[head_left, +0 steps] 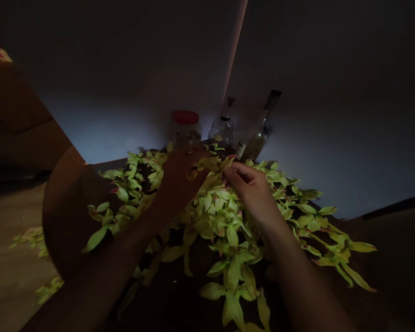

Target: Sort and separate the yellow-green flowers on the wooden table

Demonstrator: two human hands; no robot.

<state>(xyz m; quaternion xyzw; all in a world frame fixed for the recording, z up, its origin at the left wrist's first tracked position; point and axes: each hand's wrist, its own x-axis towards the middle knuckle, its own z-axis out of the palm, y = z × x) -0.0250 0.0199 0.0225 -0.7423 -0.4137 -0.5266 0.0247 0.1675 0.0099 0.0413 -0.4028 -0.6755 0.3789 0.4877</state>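
A broad heap of yellow-green flowers (224, 207), some with pinkish tips, covers a dark surface. Over the back middle of the heap is my left hand (183, 175), its fingers curved around a yellowish flower, thumb and fingers apart; shadow hides part of them. Just to its right, my right hand (249, 182) pinches the pink-tipped end of a flower (216, 163) between thumb and forefinger. That flower spans the gap between both hands.
Behind the heap stand a red-lidded jar (186, 129), a rounded glass bottle (222, 131) and a tall tilted bottle (259, 133) near a wall corner. More flowers (48, 290) lie on the wooden floor (10, 258) at lower left. Cardboard (17, 106) shows at upper left.
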